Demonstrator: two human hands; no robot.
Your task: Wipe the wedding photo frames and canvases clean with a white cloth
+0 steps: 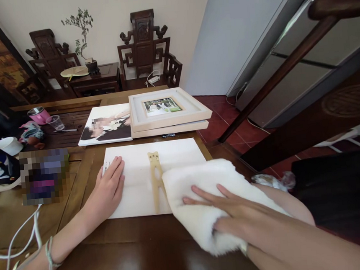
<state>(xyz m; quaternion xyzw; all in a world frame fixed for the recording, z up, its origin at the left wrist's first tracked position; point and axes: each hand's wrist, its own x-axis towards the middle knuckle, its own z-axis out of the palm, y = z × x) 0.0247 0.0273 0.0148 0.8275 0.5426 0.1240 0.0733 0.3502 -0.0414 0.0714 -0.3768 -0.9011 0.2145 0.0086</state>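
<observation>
Here, all places reckoned from the white board (140,184), which lies flat on the wooden table (130,257) at its near middle.

Left hand (109,189): fingers together and flat, palm pressed on the board's left edge; nothing pinched.

Right hand (219,207): fingers spread, lying flat on a white fluffy cloth (204,200); no grasp visible.

White fluffy cloth: covers the board's right near corner and hangs past the table edge.

Wooden stand piece (156,177): pale, narrow, lying on the board's middle, lengthwise toward the person; its right side touches the cloth.

Framed photo (167,109): light wood frame, stacked on a second frame, just beyond the board's far edge.

Photo canvas (106,124): unframed print, beyond the board's far left corner, touching the frames.

Pink cup (39,115), clear plastic cup (55,122): far left of the board, well apart from it.

White cable (22,241): left of the board, near the left forearm.
</observation>
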